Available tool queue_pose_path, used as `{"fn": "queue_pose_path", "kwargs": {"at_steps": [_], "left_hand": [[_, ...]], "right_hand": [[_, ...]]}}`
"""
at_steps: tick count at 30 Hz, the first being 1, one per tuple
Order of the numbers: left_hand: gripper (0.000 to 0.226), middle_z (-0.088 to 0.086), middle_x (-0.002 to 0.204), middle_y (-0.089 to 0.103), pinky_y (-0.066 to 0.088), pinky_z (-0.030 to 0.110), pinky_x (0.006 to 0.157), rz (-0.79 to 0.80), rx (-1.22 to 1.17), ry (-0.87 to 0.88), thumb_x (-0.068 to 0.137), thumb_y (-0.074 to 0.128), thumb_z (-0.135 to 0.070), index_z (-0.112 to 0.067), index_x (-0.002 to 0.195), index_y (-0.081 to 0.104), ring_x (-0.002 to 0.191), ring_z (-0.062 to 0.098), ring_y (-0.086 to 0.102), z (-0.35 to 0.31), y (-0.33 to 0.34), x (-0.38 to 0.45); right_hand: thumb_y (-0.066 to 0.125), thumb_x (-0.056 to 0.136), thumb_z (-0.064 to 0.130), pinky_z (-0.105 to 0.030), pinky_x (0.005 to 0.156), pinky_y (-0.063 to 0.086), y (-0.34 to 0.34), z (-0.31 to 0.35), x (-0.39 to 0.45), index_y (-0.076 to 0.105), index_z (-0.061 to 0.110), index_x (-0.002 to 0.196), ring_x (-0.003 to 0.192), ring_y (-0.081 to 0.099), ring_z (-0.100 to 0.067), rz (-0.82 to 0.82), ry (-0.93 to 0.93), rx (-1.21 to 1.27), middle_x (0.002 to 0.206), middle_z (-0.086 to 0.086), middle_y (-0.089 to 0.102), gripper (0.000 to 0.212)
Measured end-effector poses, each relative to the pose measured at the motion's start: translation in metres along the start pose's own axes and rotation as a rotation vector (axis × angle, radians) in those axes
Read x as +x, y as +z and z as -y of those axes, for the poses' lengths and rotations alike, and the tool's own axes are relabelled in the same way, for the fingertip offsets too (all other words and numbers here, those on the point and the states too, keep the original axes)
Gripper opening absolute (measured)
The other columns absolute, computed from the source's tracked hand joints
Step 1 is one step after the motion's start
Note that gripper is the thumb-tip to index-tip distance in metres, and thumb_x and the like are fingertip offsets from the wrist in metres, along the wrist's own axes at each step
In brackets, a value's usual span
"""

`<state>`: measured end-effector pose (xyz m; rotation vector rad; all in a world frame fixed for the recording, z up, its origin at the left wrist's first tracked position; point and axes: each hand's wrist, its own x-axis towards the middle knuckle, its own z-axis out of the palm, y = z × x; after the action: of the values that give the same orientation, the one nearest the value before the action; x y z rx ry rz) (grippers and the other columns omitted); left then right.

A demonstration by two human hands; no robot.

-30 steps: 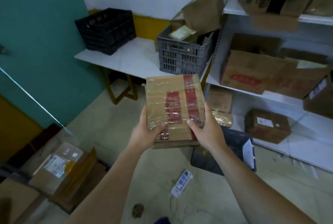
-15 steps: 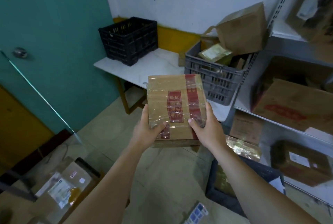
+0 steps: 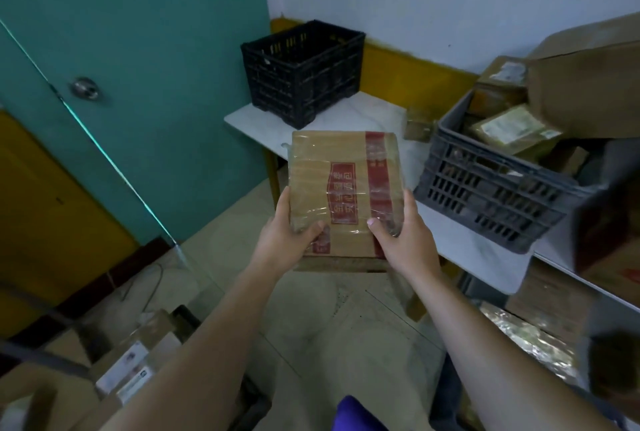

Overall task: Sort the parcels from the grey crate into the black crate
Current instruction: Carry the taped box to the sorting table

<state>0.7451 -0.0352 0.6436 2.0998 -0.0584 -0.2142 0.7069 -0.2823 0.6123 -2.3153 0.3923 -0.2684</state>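
Observation:
I hold a flat brown cardboard parcel (image 3: 343, 188) with a red label and red tape, wrapped in clear film, in front of me. My left hand (image 3: 287, 236) grips its lower left edge, thumb on top. My right hand (image 3: 401, 236) grips its lower right edge the same way. The black crate (image 3: 301, 70) stands at the far left of a white table (image 3: 374, 115); its inside looks dark. The grey crate (image 3: 491, 188) sits at the table's right end, filled with several brown parcels (image 3: 512, 129). The held parcel hovers over the table's front edge, between the two crates.
A teal door (image 3: 121, 49) with a round knob is on the left. White shelving (image 3: 588, 274) with cardboard boxes stands at the right. Boxes with labels (image 3: 131, 371) lie on the floor at lower left. A large brown box (image 3: 588, 84) leans over the grey crate.
The view has swung left and closer to the table, so both crates look larger and sit further right. The parcel stays in both hands, in the same grip.

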Motion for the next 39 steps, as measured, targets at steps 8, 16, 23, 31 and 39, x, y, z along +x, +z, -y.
{"fn": "queue_pose_path", "kwargs": {"at_steps": [8, 16, 23, 31, 39], "left_hand": [[0.103, -0.020, 0.143, 0.060, 0.053, 0.033, 0.093, 0.000, 0.025, -0.051, 0.089, 0.074, -0.063, -0.048, 0.166, 0.007, 0.118, 0.011, 0.064, 0.015, -0.002, 0.103], [0.107, -0.018, 0.147, 0.061, 0.049, 0.045, 0.114, 0.015, -0.033, -0.066, 0.084, 0.079, -0.065, -0.046, 0.165, 0.013, 0.132, 0.011, 0.061, 0.002, -0.007, 0.211], [0.099, -0.021, 0.141, 0.060, 0.047, 0.030, 0.096, -0.024, 0.030, 0.012, 0.092, 0.076, -0.055, -0.042, 0.167, 0.013, 0.119, 0.008, 0.061, -0.019, -0.027, 0.290], [0.099, -0.025, 0.136, 0.059, 0.046, 0.008, 0.091, 0.092, 0.002, 0.081, 0.093, 0.078, -0.050, -0.039, 0.168, 0.015, 0.109, -0.010, 0.060, -0.007, -0.040, 0.393], [0.102, -0.021, 0.142, 0.059, 0.050, 0.039, 0.109, 0.316, 0.043, 0.123, 0.090, 0.077, -0.058, -0.047, 0.166, 0.010, 0.128, 0.012, 0.059, 0.009, -0.074, 0.502]], "right_hand": [[0.066, 0.093, 0.073, -0.050, 0.109, 0.055, 0.048, 0.000, 0.096, 0.003, 0.041, 0.170, 0.139, 0.059, -0.025, 0.038, 0.017, 0.055, 0.160, 0.004, 0.054, 0.105], [0.067, 0.092, 0.071, -0.049, 0.101, 0.059, 0.074, 0.007, 0.201, 0.012, 0.048, 0.167, 0.127, 0.065, -0.019, 0.049, 0.012, 0.167, 0.144, 0.010, 0.063, 0.096], [0.070, 0.095, 0.062, -0.044, 0.098, 0.057, 0.083, 0.037, 0.279, 0.018, 0.043, 0.165, 0.122, 0.065, -0.019, 0.022, -0.033, 0.177, 0.140, 0.011, 0.063, 0.089], [0.069, 0.097, 0.063, -0.042, 0.094, 0.055, 0.116, 0.050, 0.350, 0.018, 0.040, 0.166, 0.119, 0.065, -0.024, -0.037, 0.054, 0.094, 0.144, 0.004, 0.063, 0.089], [0.069, 0.097, 0.061, -0.038, 0.087, 0.056, 0.166, 0.082, 0.393, 0.019, 0.047, 0.164, 0.105, 0.064, -0.015, -0.162, 0.223, 0.115, 0.130, 0.018, 0.063, 0.084]]}}
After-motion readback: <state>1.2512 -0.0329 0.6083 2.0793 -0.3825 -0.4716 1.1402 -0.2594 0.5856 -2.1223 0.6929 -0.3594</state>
